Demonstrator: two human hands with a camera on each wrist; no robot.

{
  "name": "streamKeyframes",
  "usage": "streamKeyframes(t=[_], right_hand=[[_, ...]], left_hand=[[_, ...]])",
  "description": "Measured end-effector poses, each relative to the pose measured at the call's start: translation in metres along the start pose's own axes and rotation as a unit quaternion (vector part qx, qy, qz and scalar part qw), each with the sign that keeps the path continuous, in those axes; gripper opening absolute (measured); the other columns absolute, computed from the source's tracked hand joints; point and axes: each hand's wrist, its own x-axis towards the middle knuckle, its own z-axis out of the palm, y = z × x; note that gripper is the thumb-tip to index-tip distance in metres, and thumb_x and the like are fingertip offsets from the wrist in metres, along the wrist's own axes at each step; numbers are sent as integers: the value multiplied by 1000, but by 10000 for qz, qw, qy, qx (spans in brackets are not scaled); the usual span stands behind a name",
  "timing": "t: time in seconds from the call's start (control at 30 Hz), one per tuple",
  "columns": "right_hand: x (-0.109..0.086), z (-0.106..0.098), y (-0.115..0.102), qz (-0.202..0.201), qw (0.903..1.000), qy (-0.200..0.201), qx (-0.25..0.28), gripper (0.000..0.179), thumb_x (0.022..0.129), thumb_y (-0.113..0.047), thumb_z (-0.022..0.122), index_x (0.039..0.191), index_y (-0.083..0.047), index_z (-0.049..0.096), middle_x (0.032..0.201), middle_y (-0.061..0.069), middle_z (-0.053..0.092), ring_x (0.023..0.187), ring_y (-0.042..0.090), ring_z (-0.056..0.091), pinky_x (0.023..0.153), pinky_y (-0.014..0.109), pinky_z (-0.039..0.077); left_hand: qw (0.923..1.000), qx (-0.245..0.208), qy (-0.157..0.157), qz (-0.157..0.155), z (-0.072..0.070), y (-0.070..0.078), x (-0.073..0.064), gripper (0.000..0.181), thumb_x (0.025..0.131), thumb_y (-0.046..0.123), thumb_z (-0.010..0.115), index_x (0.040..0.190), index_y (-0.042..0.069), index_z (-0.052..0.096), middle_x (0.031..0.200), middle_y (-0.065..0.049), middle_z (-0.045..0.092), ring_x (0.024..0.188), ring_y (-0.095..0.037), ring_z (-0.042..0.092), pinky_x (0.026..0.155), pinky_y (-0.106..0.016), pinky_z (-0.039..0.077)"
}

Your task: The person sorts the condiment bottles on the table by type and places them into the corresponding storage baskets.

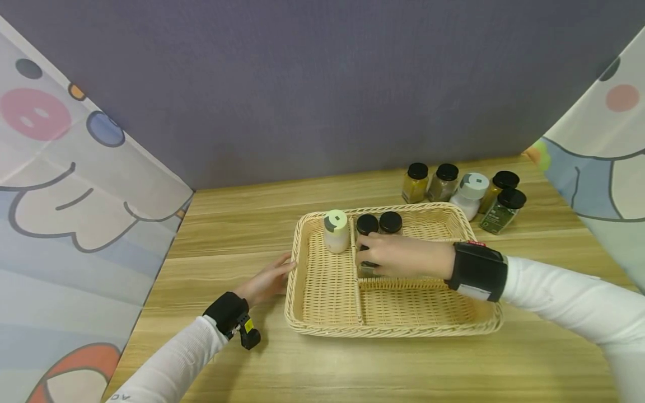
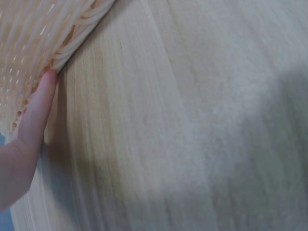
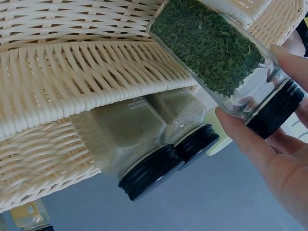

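At the basket [image 1: 393, 333], herb jar [image 3: 207, 45] — part-hidden from above, right hand [image 1: 390, 256] gripping

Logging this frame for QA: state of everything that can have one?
Basket, open-topped, partly loaded
Herb jar, lidded, part-full, held
Right grip, pinching herb jar
Left grip, touching basket's outside
Two jars inside basket, lidded, upright
White bottle inside basket, lidded, upright
Outside white bottle, lidded
Four outside jars, lidded
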Motion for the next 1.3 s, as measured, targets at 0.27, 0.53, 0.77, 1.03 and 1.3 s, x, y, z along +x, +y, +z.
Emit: streamKeyframes(t=[0.27, 0.53, 0.77, 1.03, 1.3], right_hand=[[1, 4, 3, 27, 9999, -61, 134, 26, 76, -11, 67, 101, -13, 60, 106, 8, 51, 88, 20, 49, 65, 29, 51], [2, 9, 6, -29, 9999, -29, 126, 26, 75, -10, 68, 99, -13, 60, 105, 9, 49, 86, 21, 49, 64, 29, 51], [3, 11, 7, 23, 9998, -138, 173, 26, 75, -11, 68, 100, -14, 60, 106, 8, 50, 87, 21, 49, 65, 29, 51], [4, 13, 7, 46, 9989, -291, 365, 26, 75, -9, 68, 100, -13, 60, 104, 7, 50, 87, 21, 49, 65, 27, 50], [4, 14, 8, 28, 9987, -228, 457, 26, 75, -7, 67, 99, -13, 60, 105, 8, 50, 87, 19, 48, 66, 27, 50]], left_hand=[[10000, -12, 4, 13, -1, -1, 1, 49, 95, 28, 35, 137, 17, 11, 140, -22, 25, 126, -34, 25, 95, -59, 33], [10000, -45, 14, -21, -1, -1, 1, 49, 95, 29, 37, 137, 17, 13, 140, -21, 25, 125, -33, 25, 95, -58, 33], [9999, 97, -46, 62, -2, -2, 1, 52, 94, 32, 37, 137, 16, 12, 140, -21, 25, 125, -32, 26, 95, -57, 33], [9996, 184, -115, 189, -6, -7, 4, 58, 93, 37, 40, 138, 15, 12, 138, -21, 30, 124, -34, 28, 93, -58, 34], [9997, 159, -93, 166, -3, -3, 1, 56, 94, 34, 38, 138, 15, 10, 139, -22, 27, 124, -34, 27, 93, -58, 34]])
